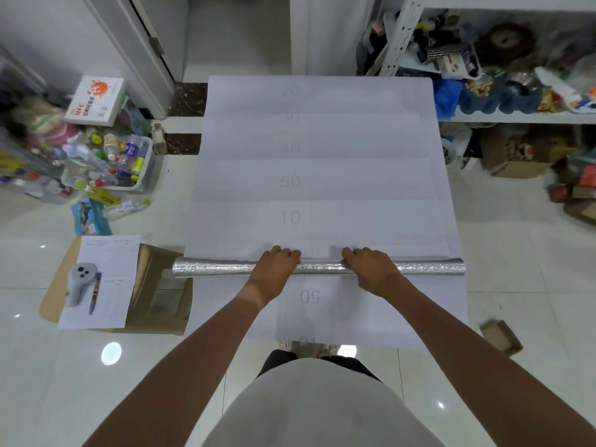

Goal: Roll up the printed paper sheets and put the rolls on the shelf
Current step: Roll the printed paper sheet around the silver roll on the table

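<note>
So the person is bent over a big stack of printed paper sheets spread on the floor through the middle of the frame, faint numbers printed down the centre. Across the lower middle lies a silvery roll, looks foil-backed, running nearly the full width of the sheets.

Both hands are on it. The left hand and right hand sit close either side of the roll's centre, fingers curled over the top and far side, knuckles up, fingertips tucked down where the roll meets the flat paper beyond it. So the roll sits under the palms with the fingers wrapped round it.

My guess on handling: it's light, thin stuff that creases easily, and the shiny face is probably a bit slippery. With hands only near the middle, the long ends could drift and the roll go cone-shaped, so a wider hold or sliding outward now and then seems smart. Even, gentle pressure, no squeezing.

The shelf it's headed for is in the upper right, already pretty crammed.
</note>
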